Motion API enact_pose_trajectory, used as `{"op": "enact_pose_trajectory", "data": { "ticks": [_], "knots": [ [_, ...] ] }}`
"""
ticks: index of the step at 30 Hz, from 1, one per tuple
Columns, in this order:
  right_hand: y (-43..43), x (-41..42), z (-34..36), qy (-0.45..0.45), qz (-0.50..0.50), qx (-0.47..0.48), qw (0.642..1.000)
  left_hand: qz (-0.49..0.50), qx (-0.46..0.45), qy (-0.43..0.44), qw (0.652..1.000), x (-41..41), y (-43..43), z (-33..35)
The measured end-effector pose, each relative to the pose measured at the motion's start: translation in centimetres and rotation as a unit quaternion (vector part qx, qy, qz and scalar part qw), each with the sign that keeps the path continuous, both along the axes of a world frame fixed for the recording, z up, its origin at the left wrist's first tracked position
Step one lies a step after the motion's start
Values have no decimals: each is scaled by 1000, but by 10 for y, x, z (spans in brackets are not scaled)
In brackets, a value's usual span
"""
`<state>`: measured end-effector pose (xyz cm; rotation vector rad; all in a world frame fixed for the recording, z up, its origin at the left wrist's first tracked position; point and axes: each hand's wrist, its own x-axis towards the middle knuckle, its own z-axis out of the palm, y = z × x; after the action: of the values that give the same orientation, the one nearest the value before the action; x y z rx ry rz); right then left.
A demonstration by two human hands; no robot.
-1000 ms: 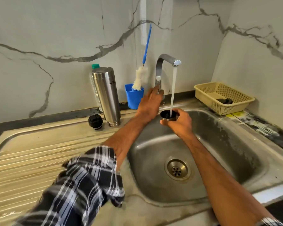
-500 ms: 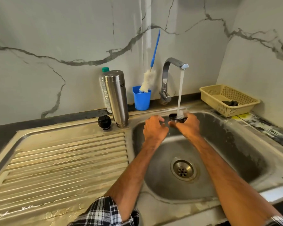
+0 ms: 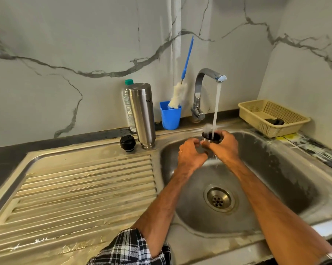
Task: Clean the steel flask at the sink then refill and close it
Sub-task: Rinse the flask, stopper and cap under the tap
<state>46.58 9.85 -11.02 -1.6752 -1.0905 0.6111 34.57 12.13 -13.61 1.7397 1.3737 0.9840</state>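
Observation:
The steel flask stands upside down on the drainboard at the sink's back left corner. Its black stopper sits beside it. Over the sink, under the tap's running stream, my right hand grips a small steel cup lid with a dark inside, mouth up. Water splashes off its rim. My left hand touches the lid's left side with curled fingers.
A blue cup holding a blue-handled bottle brush stands left of the tap. A plastic water bottle hides behind the flask. A beige basket with a dark item sits at the back right. The ribbed drainboard lies left.
My left hand left the tap lever and came down to join my right hand at the lid. The lid stays under the stream, and the view shifted slightly.

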Motion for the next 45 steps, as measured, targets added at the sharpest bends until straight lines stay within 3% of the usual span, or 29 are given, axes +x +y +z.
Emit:
{"op": "enact_pose_trajectory", "data": {
  "ticks": [2,4,7,11,17,21,26,28,30,33,35,37,41,45],
  "knots": [
    [4,0,-3,150,19,-34,988,-24,21,-27,999,1,-2,1],
    [6,-1,-2,306,62,-57,948,-32,74,-43,996,4,-3,1],
    [4,-3,5,431,90,-50,897,-26,99,-45,994,11,-2,1],
    [2,-2,10,490,47,-75,867,-62,102,8,993,22,1,14],
    [2,4,10,580,-21,-45,813,-134,148,152,968,34,5,18],
    [4,2,5,581,10,-67,811,-100,168,219,956,43,9,21],
    [12,3,1,607,66,-59,790,-80,194,208,955,33,14,31],
    [13,6,0,593,72,-43,801,-79,173,181,965,26,11,29],
    [12,10,0,538,79,-12,839,-69,154,163,972,19,3,25],
    [10,11,-4,303,43,-2,952,-53,100,177,978,12,-7,21],
    [11,7,-8,149,16,-22,988,-36,54,196,979,8,-12,20],
    [13,3,-10,58,-2,-34,998,-19,21,210,977,4,-17,16],
    [10,3,-6,-38,-12,11,999,2,5,221,975,0,-21,11],
    [8,7,-7,-60,-5,-7,998,4,0,200,980,3,-24,15]
  ]
}}
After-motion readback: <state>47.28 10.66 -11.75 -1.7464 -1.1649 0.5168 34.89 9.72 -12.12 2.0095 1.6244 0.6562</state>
